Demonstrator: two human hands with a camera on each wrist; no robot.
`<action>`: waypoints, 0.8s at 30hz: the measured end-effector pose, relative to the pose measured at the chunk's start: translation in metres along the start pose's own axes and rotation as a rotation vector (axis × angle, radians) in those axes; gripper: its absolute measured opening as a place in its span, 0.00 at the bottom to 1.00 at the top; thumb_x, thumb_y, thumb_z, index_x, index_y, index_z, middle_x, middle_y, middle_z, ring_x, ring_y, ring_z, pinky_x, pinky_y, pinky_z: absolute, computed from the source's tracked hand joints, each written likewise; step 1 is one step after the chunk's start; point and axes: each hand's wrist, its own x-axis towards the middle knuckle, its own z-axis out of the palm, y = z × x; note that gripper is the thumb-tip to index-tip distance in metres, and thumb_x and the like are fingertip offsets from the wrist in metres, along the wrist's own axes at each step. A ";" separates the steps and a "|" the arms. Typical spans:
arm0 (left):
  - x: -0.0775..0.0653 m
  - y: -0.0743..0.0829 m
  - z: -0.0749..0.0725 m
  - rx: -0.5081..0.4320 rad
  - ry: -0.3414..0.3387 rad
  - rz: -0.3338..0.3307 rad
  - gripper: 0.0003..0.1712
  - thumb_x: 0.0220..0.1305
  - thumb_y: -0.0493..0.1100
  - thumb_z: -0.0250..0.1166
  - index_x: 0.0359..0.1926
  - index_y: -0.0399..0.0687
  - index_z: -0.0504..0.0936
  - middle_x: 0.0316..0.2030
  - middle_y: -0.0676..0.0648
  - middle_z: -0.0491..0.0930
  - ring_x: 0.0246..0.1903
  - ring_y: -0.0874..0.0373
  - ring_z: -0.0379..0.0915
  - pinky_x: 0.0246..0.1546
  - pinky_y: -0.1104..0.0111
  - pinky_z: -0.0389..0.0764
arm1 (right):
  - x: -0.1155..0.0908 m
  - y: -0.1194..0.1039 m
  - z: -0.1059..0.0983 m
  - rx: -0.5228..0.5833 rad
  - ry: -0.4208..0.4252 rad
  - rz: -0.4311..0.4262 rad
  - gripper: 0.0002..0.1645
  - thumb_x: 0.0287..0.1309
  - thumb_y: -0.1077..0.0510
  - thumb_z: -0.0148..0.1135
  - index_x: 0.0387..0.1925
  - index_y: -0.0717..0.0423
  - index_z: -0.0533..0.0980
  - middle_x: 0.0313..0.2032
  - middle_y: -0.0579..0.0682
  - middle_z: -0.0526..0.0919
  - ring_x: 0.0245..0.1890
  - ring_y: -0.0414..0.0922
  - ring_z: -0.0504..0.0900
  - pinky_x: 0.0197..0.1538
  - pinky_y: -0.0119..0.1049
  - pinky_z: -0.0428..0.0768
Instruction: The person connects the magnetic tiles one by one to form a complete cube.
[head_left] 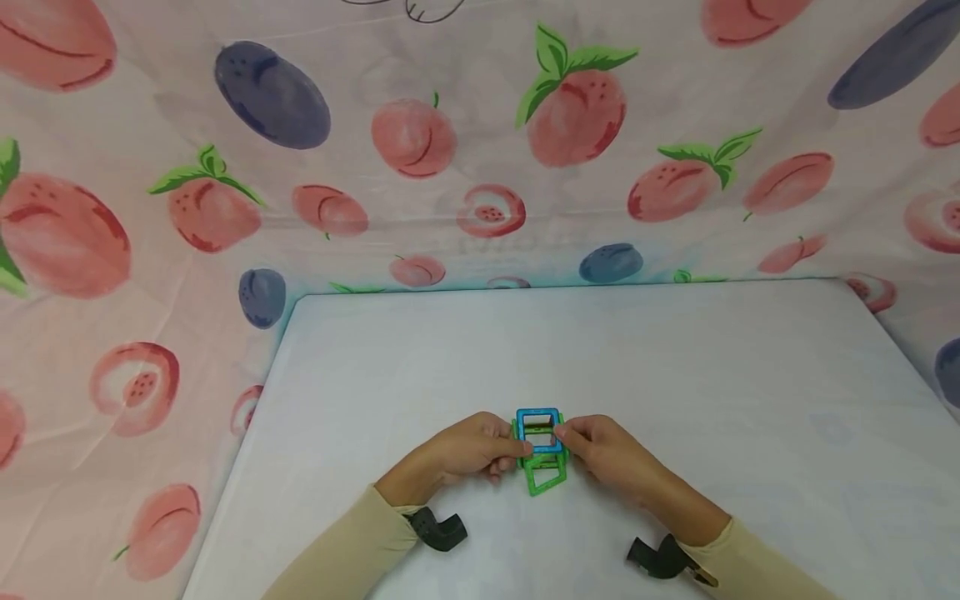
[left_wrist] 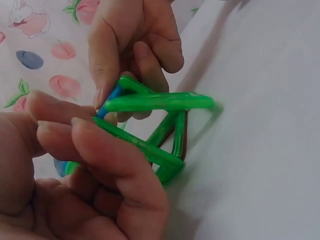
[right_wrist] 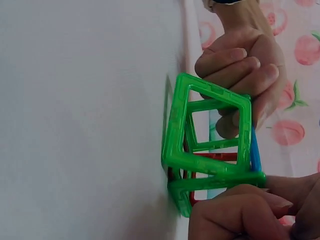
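Note:
A small box of magnetic tiles stands on the white table, held between both hands. Its top is a blue square tile [head_left: 538,412], and green tiles [right_wrist: 172,135] form the sides. One green tile [head_left: 547,486] slants out from the near side in the head view. Red edging [right_wrist: 215,156] shows inside the box in the right wrist view. From the left, my left hand [head_left: 472,446] pinches the box, its thumb on the blue tile's near edge. My right hand [head_left: 611,454] pinches the opposite side, thumb at the blue tile's right edge. Fingers partly hide the side tiles.
The white table [head_left: 420,358] spreads around the hands. Behind and beside it hangs a pink cloth [head_left: 337,250] printed with fruit. Black wrist mounts [head_left: 437,531] sit at both sleeve cuffs.

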 end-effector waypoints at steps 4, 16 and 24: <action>-0.001 0.001 0.000 -0.003 0.008 -0.018 0.11 0.71 0.40 0.64 0.35 0.35 0.83 0.15 0.54 0.69 0.19 0.63 0.63 0.24 0.72 0.70 | 0.000 0.001 0.001 -0.006 0.000 0.013 0.23 0.77 0.46 0.53 0.46 0.62 0.81 0.19 0.44 0.63 0.20 0.40 0.59 0.22 0.31 0.59; 0.003 -0.002 0.009 0.187 0.083 -0.036 0.08 0.54 0.39 0.77 0.37 0.44 0.89 0.16 0.52 0.79 0.16 0.63 0.65 0.17 0.73 0.64 | -0.002 0.000 0.001 -0.055 0.054 0.009 0.22 0.76 0.45 0.55 0.42 0.60 0.82 0.18 0.44 0.63 0.18 0.40 0.59 0.21 0.30 0.58; 0.004 -0.005 0.011 0.252 0.153 0.036 0.12 0.54 0.33 0.74 0.41 0.39 0.87 0.13 0.51 0.77 0.14 0.64 0.63 0.18 0.74 0.61 | -0.001 0.000 0.001 -0.047 0.045 0.012 0.23 0.78 0.47 0.52 0.45 0.63 0.81 0.19 0.44 0.63 0.20 0.40 0.59 0.23 0.29 0.59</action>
